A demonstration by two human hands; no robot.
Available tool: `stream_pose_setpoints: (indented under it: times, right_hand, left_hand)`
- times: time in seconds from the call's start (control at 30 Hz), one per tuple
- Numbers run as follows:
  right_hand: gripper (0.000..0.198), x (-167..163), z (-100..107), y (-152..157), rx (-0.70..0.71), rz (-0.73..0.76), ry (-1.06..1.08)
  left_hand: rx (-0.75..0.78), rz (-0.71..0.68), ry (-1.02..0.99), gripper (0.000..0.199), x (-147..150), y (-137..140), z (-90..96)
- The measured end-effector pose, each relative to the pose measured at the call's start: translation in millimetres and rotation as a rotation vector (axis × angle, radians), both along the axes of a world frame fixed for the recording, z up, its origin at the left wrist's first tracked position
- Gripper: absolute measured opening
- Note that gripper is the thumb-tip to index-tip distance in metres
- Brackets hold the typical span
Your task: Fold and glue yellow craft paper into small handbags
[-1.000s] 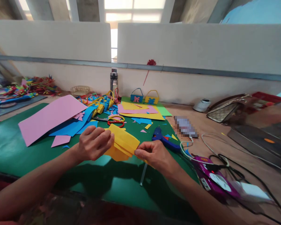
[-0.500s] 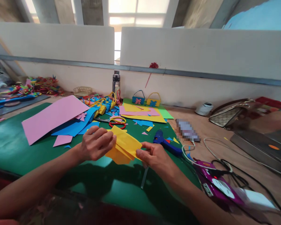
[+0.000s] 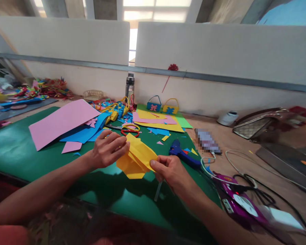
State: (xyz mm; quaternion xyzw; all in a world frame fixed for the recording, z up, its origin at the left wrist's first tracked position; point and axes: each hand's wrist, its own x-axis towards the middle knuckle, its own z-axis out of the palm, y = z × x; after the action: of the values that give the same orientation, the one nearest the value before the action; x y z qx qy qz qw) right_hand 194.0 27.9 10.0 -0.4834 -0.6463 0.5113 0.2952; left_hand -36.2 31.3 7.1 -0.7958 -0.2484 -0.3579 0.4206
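Observation:
Between my hands, above the green mat (image 3: pixel 102 182), is a folded piece of yellow craft sheet (image 3: pixel 135 163) with layers that stand slightly apart. My left hand (image 3: pixel 110 148) pinches its upper left edge, fingers curled. At its right corner my right hand (image 3: pixel 168 168) grips it between thumb and fingers. A clear rod (image 3: pixel 158 191), like a glue stick, shows below my right hand; whether that hand holds it I cannot tell. To the right of my right hand lies a blue glue gun (image 3: pixel 185 157). Scissors (image 3: pixel 129 129) with red and yellow handles rest behind the yellow sheet.
Pink sheet (image 3: pixel 63 122) and blue sheet (image 3: pixel 78 133) lie at left. Two small finished bags, a blue one (image 3: pixel 153 106) and a yellow one (image 3: pixel 170 109), stand by the wall. A phone (image 3: pixel 207 141), cables and a purple power strip (image 3: pixel 241 200) sit at right.
Both hands keep hold of the yellow sheet, which is tilted a little differently, its lower layer showing more. The whole view has shifted slightly.

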Motion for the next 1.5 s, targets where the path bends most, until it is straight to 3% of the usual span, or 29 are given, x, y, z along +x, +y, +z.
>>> stream_pose_setpoints:
  times: [0.27,0.57,0.8,1.0,1.2,1.3,1.43,1.5]
  right_hand:
    - [0.029,-3,3,-5,0.02,-0.024,0.004]
    - [0.031,-4,4,-3,0.079,-0.069,0.031]
    - [0.032,-1,-9,5,0.1,-0.148,0.104]
    - [0.03,-7,-14,-2,0.083,-0.139,0.138]
    - [0.044,-3,2,-12,0.084,-0.022,0.066]
    - [0.039,6,9,-8,0.373,-0.067,-0.041]
    - [0.01,12,6,1,1.124,-0.076,-0.193]
    - [0.015,12,2,2,1.414,-0.003,-0.221]
  left_hand:
    - [-0.027,-0.043,0.089,0.012,17,-19,2.2]
    - [-0.206,0.177,0.06,0.018,11,-14,11.9]
    - [0.006,0.048,0.073,0.027,22,-22,-0.6]
    - [0.029,0.006,0.091,0.02,35,-14,-9.0]
    - [-0.035,-0.07,-0.018,0.013,30,-9,-6.1]
    - [-0.117,-0.135,-0.126,0.013,22,-5,-7.0]
    - [-0.147,-0.211,-0.15,0.014,17,-5,-6.9]
    - [-0.146,-0.225,-0.151,0.014,17,-6,-5.8]
